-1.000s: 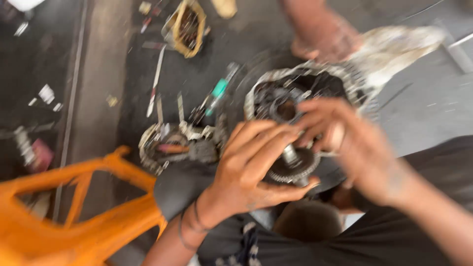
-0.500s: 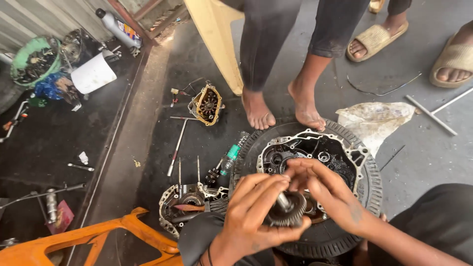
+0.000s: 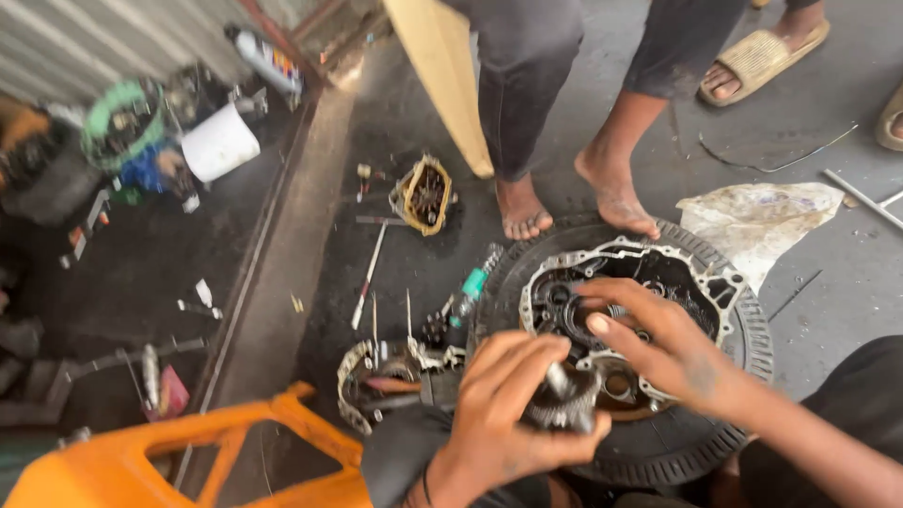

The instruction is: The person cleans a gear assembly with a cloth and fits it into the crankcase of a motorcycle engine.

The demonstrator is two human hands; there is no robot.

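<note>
My left hand grips a greasy steel gear cluster on a shaft, held just above the near edge of an open grey gearbox casing. The casing lies flat on a black tyre on the floor. My right hand hovers over the casing's inside with fingers spread, next to the gear cluster, and holds nothing that I can see.
Another person stands barefoot right behind the tyre. A second casing half, a screwdriver, a yellow-rimmed part and a rag lie around. An orange frame sits at the near left.
The view has swung up and steadied, so the standing person's legs now show. My left hand still holds the gear cluster; my right hand has come off it and spread over the casing.
</note>
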